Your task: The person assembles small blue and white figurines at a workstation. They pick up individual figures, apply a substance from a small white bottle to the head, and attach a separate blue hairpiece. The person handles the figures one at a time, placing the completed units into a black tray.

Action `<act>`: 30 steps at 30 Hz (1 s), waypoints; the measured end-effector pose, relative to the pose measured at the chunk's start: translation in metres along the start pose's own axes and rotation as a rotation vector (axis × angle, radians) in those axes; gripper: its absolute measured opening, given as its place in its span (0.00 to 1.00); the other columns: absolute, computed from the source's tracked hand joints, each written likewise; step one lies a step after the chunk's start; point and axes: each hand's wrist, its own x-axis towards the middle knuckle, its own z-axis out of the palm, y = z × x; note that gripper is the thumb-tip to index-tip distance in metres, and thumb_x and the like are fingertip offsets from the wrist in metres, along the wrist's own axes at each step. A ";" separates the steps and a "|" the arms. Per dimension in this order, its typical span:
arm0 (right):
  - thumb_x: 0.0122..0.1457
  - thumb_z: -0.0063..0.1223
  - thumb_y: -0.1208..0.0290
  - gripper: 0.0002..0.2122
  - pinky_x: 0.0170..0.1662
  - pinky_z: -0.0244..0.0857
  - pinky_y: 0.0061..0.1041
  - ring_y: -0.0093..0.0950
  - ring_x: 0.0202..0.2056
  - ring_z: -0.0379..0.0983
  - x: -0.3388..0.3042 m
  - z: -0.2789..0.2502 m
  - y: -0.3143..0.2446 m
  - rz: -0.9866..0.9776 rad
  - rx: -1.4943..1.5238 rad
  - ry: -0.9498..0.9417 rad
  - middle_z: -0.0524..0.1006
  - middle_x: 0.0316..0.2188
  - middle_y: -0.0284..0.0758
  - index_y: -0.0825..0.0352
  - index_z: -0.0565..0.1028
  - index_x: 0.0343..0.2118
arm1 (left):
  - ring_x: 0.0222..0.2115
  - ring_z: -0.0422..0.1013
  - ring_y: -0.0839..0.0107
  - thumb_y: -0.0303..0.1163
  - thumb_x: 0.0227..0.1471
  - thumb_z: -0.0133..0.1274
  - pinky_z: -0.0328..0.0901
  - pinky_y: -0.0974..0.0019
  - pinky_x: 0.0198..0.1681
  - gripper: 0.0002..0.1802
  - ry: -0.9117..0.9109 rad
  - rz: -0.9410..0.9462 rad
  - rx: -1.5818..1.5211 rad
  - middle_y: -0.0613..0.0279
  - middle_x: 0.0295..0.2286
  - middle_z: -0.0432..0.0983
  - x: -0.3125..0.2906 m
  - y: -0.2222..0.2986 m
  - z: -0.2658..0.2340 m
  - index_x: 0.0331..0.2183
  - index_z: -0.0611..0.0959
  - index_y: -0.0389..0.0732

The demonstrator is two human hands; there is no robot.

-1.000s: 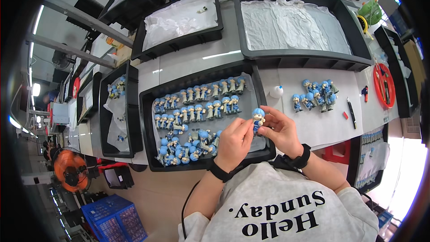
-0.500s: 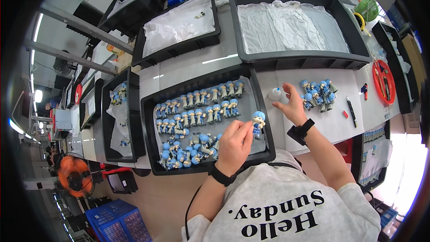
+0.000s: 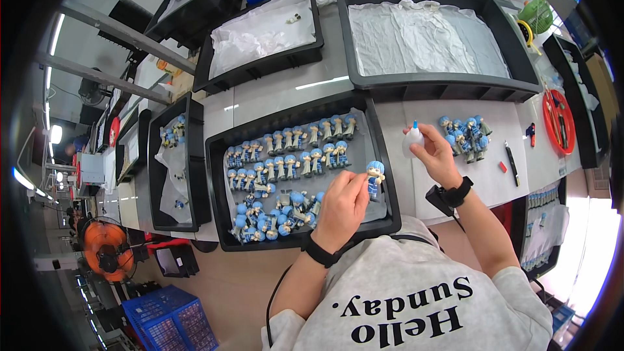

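Left hand (image 3: 341,205) pinching a small blue-haired figurine (image 3: 374,179) by the lower body between thumb and fingertips, head up toward 12 o'clock, long axis roughly upright in the picture, held over the right end of the near black tray (image 3: 218,188). Right hand (image 3: 439,156) at 3 o'clock from the figurine, fingers closed round a small white squeeze bottle (image 3: 412,140), blue nozzle pointing toward 12 o'clock, bottle upright and just above the white sheet (image 3: 481,179) on the table. Dark wristbands on both wrists.

In the near tray: rows of like figurines (image 3: 286,153) lying with heads toward 12 o'clock, and at 7 o'clock a looser heap of figurines (image 3: 270,214) pointing every way. At 2 o'clock from the right hand, close by, a small cluster of figurines (image 3: 463,134) on the white sheet. At 3 o'clock, a black pen (image 3: 511,162) and a small red piece (image 3: 501,167). At 9 o'clock from the near tray, a narrower black tray (image 3: 192,156) with a few figurines on white paper. At 12 o'clock, two deep black bins, the left bin (image 3: 260,62) and the right bin (image 3: 442,84), each lined with crumpled white sheeting. Far right, an orange ring-shaped holder (image 3: 557,123).
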 end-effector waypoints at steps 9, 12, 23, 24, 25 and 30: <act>0.45 0.58 0.80 0.17 0.37 0.64 0.27 0.35 0.36 0.71 -0.010 0.007 -0.092 -0.218 -0.477 -0.346 0.74 0.34 0.37 0.67 0.73 0.41 | 0.22 0.68 0.61 0.21 0.46 0.50 0.62 0.64 0.23 0.07 -0.022 0.023 0.046 0.55 0.23 0.70 0.004 0.002 -0.003 0.31 0.78 0.31; 0.44 0.58 0.81 0.16 0.34 0.65 0.27 0.36 0.34 0.71 -0.010 0.006 -0.097 -0.224 -0.546 -0.398 0.74 0.33 0.37 0.67 0.74 0.39 | 0.23 0.65 0.58 0.21 0.44 0.52 0.60 0.59 0.26 0.03 -0.024 0.011 0.018 0.55 0.21 0.66 0.005 0.004 -0.003 0.27 0.77 0.33; 0.41 0.59 0.78 0.14 0.33 0.64 0.31 0.36 0.31 0.71 -0.004 0.007 -0.103 -0.407 -0.804 -0.437 0.74 0.31 0.36 0.64 0.76 0.35 | 0.23 0.65 0.58 0.22 0.44 0.51 0.60 0.59 0.26 0.02 -0.022 0.044 0.064 0.56 0.20 0.64 0.005 0.006 -0.004 0.24 0.75 0.33; 0.41 0.59 0.78 0.14 0.34 0.64 0.31 0.36 0.31 0.71 -0.004 0.007 -0.104 -0.412 -0.815 -0.434 0.74 0.31 0.36 0.64 0.76 0.35 | 0.23 0.64 0.58 0.22 0.44 0.51 0.60 0.59 0.26 0.02 -0.020 0.046 0.064 0.56 0.20 0.64 0.005 0.006 -0.004 0.24 0.75 0.33; 0.41 0.59 0.78 0.14 0.34 0.64 0.31 0.36 0.32 0.71 -0.004 0.007 -0.104 -0.416 -0.827 -0.431 0.74 0.31 0.35 0.64 0.76 0.35 | 0.23 0.64 0.58 0.22 0.44 0.51 0.60 0.59 0.26 0.02 -0.019 0.047 0.069 0.56 0.20 0.64 0.005 0.006 -0.003 0.23 0.75 0.33; 0.41 0.59 0.78 0.14 0.37 0.63 0.30 0.34 0.32 0.70 -0.004 0.007 -0.107 -0.433 -0.897 -0.438 0.74 0.31 0.33 0.62 0.76 0.35 | 0.23 0.65 0.59 0.22 0.44 0.52 0.60 0.59 0.26 0.03 -0.023 0.045 0.082 0.56 0.20 0.64 0.006 0.007 -0.004 0.23 0.75 0.33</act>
